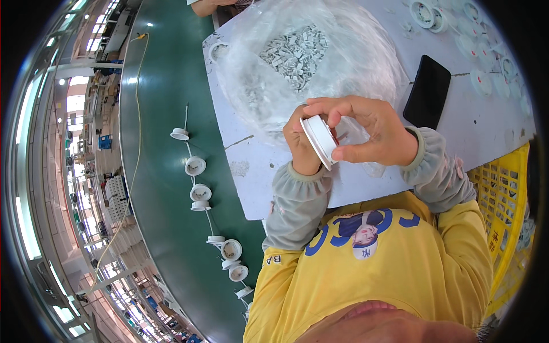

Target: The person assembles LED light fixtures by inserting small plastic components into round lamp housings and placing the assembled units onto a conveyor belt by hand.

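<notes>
Both hands hold a white round plastic housing [320, 139] with a flanged rim, tilted on its edge above the near part of the table [246, 188]. My left hand [295, 137] is closed round its left side, partly hidden behind it. My right hand [372, 128] grips it from the right, thumb low and fingers over the top. Something thin and reddish shows at the housing's open side, too small to make out. Just beyond my hands lies a large clear plastic bag [366, 54], spread open round a heap of small whitish-grey parts [297, 54].
A black phone [427, 91] lies right of the bag. Several round white and clear pieces [480, 83] are scattered at the far right. Left runs a green conveyor belt [171, 74] with a row of white housings [195, 166]. A yellow basket [503, 211] stands at right; another person's hand [207, 7] shows far off.
</notes>
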A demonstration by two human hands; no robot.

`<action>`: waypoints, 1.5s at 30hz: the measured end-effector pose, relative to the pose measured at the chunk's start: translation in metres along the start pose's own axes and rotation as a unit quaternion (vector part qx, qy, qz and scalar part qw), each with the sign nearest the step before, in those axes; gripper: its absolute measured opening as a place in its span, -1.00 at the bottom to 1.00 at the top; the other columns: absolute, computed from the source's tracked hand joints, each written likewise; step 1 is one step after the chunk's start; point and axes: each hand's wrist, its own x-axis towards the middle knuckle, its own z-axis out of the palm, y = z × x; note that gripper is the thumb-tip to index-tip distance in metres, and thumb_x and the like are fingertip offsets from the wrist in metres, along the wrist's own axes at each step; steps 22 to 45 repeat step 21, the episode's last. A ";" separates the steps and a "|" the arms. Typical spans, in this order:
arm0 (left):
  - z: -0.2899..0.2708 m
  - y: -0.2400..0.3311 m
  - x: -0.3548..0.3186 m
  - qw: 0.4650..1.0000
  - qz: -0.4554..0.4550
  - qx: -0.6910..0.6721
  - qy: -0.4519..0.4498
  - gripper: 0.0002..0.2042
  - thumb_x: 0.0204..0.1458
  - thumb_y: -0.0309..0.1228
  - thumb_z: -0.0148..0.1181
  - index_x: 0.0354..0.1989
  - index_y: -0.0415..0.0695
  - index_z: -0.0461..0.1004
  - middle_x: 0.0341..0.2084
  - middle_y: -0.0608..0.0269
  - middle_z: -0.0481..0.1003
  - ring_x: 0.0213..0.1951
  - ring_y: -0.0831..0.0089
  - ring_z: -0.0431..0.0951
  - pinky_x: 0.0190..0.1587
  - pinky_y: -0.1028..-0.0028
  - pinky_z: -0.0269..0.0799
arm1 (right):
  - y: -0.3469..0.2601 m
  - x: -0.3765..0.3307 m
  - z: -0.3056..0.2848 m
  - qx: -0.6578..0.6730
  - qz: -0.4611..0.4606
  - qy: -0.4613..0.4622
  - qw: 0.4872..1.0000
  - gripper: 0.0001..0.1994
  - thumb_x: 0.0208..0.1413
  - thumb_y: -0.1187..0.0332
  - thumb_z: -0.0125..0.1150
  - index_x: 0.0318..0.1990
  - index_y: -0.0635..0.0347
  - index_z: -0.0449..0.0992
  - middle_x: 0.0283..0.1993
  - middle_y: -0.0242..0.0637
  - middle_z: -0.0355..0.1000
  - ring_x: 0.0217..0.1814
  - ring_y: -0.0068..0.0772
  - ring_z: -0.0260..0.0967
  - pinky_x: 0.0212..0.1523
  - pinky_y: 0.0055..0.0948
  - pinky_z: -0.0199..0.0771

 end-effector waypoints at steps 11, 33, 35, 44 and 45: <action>-0.027 0.000 -0.001 0.990 0.121 0.012 0.066 -0.66 0.16 -0.19 -0.20 -0.29 -0.27 0.33 -0.56 0.21 0.43 -0.60 0.58 0.41 -0.56 0.60 0.35 | 0.021 0.001 0.012 -0.296 0.151 -0.149 0.931 -0.69 0.08 0.45 0.00 0.00 0.29 0.23 -0.18 -0.23 0.41 -0.14 -0.43 0.35 -0.01 -0.53 0.20; -0.117 0.048 -0.008 0.930 0.182 0.076 0.311 -0.78 0.11 -0.28 -0.05 -0.37 -0.19 0.40 -0.48 0.30 0.45 -0.47 0.66 0.38 -0.47 0.65 0.29 | -0.062 -0.088 -0.136 -0.490 -0.136 0.301 0.806 -0.83 0.13 0.36 -0.21 -0.38 0.27 0.26 -0.59 -0.45 -0.05 -0.54 -0.62 -0.11 -0.49 -0.64 -0.09; -0.117 0.048 -0.008 0.930 0.182 0.076 0.311 -0.78 0.11 -0.28 -0.05 -0.37 -0.19 0.40 -0.48 0.30 0.45 -0.47 0.66 0.38 -0.47 0.65 0.29 | -0.062 -0.088 -0.136 -0.490 -0.136 0.301 0.806 -0.83 0.13 0.36 -0.21 -0.38 0.27 0.26 -0.59 -0.45 -0.05 -0.54 -0.62 -0.11 -0.49 -0.64 -0.09; -0.117 0.048 -0.008 0.930 0.182 0.076 0.311 -0.78 0.11 -0.28 -0.05 -0.37 -0.19 0.40 -0.48 0.30 0.45 -0.47 0.66 0.38 -0.47 0.65 0.29 | -0.062 -0.088 -0.136 -0.490 -0.136 0.301 0.806 -0.83 0.13 0.36 -0.21 -0.38 0.27 0.26 -0.59 -0.45 -0.05 -0.54 -0.62 -0.11 -0.49 -0.64 -0.09; -0.117 0.048 -0.008 0.930 0.182 0.076 0.311 -0.78 0.11 -0.28 -0.05 -0.37 -0.19 0.40 -0.48 0.30 0.45 -0.47 0.66 0.38 -0.47 0.65 0.29 | -0.062 -0.088 -0.136 -0.490 -0.136 0.301 0.806 -0.83 0.13 0.36 -0.21 -0.38 0.27 0.26 -0.59 -0.45 -0.05 -0.54 -0.62 -0.11 -0.49 -0.64 -0.09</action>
